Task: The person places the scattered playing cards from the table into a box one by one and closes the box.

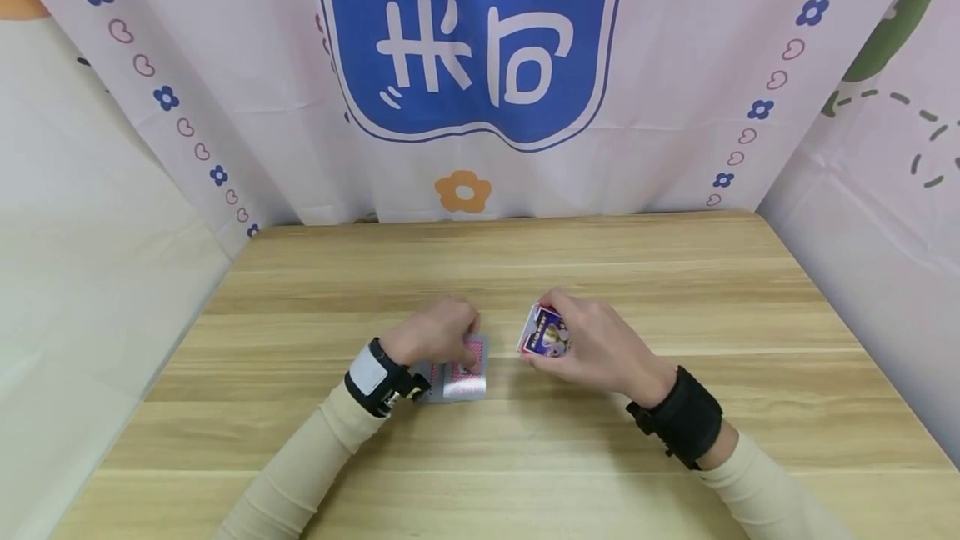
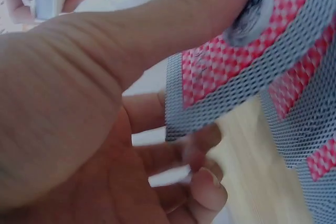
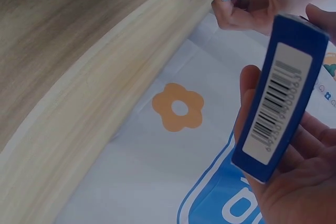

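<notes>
My left hand pinches a playing card with a red patterned back and a grey border. The thumb lies on top of the card, over its oval emblem, and the fingers are beneath. More cards with the same back show beside it in the left wrist view. To the right, my right hand grips a small card box by its edges. Its printed face shows in the head view; a blue side with a barcode label faces the right wrist camera.
Both hands are over a wooden table. Behind its far edge hangs a white cloth with a blue emblem and an orange flower. Pale cloth walls stand at the left and right sides.
</notes>
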Motion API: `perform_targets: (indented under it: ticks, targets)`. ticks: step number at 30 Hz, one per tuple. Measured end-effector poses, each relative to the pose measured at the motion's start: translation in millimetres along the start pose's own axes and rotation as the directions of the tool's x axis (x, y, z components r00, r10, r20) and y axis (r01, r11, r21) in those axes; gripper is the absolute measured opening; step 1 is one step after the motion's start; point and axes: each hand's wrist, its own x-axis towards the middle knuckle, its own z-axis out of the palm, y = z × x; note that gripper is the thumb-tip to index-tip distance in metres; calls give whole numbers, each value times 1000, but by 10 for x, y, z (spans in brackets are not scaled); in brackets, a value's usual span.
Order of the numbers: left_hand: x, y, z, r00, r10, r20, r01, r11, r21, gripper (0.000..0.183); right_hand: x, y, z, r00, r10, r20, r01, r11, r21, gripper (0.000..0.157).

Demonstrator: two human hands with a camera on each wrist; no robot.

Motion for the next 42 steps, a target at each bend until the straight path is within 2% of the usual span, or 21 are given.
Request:
perform_targets:
  ticks: [4,7,11,14,17,21,26,31,38,42]
  targets:
    - [-33,-11,-63,994,108,4,-108,992,-70,18,0,0,16,1000,-2,-8,2,1000,-2,57]
    - [-73,2,-143,986,164,-37,-168,971,-170,16,0,-1,24,1000,-5,-15,5,1000,-2,57]
    - [-109,35,-230,971,165,-171,-212,927,-309,14,0,-1,27,1000,-6,-19,6,1000,-7,57]
    - [-127,77,-274,951,155,-267,-255,883,-394,13,-1,1,28,1000,-4,-14,4,1000,-5,57]
    - [-134,122,-295,931,155,-329,-301,837,-457,16,-1,2,25,1000,-3,-2,3,1000,1,58]
    - [-135,171,-292,911,170,-377,-348,809,-474,17,0,-5,18,1000,-4,21,4,1000,2,59]
    - [-125,212,-262,899,174,-401,-369,793,-484,16,2,-18,24,1000,-8,27,8,1000,15,56]
    - [-106,261,-220,886,152,-439,-378,784,-492,14,-3,-26,40,1000,-11,10,10,1000,18,55]
    - [-65,348,-136,847,120,-518,-409,769,-490,15,-3,-26,42,1000,-13,-12,13,999,32,57]
    - [-52,397,-93,836,92,-541,-410,759,-505,14,-1,-27,25,1000,-15,-16,15,999,32,57]
